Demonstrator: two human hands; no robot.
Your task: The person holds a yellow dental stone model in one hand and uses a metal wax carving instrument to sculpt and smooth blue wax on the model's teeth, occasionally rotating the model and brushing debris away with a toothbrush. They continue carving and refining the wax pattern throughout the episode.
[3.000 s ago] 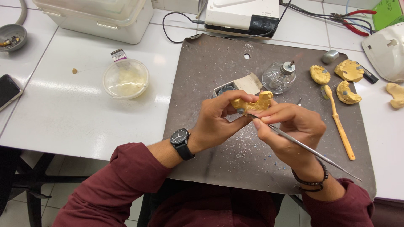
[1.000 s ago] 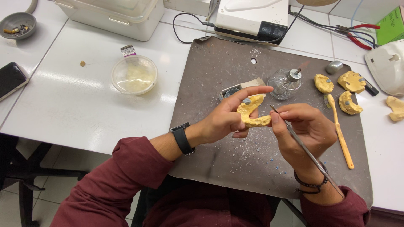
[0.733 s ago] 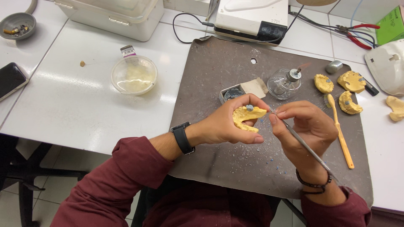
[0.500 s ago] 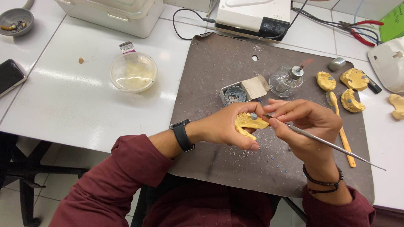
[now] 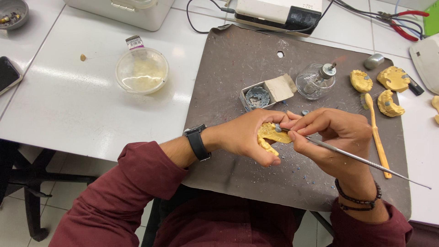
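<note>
My left hand [image 5: 249, 137] grips a yellow dental cast [image 5: 270, 135] above the dark work mat [image 5: 238, 68]. My right hand [image 5: 336, 139] pinches a thin metal instrument [image 5: 366, 161], whose tip rests on the cast beside a small blue-grey lump of wax. The long handle runs out to the lower right. A small open box of blue-grey wax [image 5: 258, 97] lies on the mat just beyond my hands.
A glass spirit lamp [image 5: 315, 80] stands behind my right hand. Several yellow casts [image 5: 393, 78] and a yellow toothbrush [image 5: 376, 132] lie at the right. A clear lidded bowl [image 5: 141, 71], a phone [image 5: 8, 73], red pliers [image 5: 404, 23] and a white device [image 5: 279, 11] sit around.
The cast has been turned and lowered in my left hand. My right hand has brought the instrument's tip down onto it, with the handle now pointing lower right.
</note>
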